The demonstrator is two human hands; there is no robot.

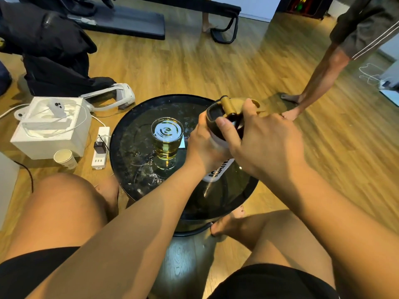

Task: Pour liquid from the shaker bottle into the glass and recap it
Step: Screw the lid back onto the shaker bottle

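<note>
Over the round table, both hands' grip around the shaker bottle; lid half hidden; glass beside.

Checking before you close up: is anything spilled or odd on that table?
Yes. Liquid is splashed over the black round table, mostly left of and in front of the glass. The glass stands upright holding yellow liquid. Both hands grip the shaker bottle.

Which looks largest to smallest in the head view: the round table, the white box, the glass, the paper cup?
1. round table
2. white box
3. and 4. the glass looks somewhat bigger than the paper cup, but the cup lies on the floor, farther from the camera, so this order is unsure.
</note>
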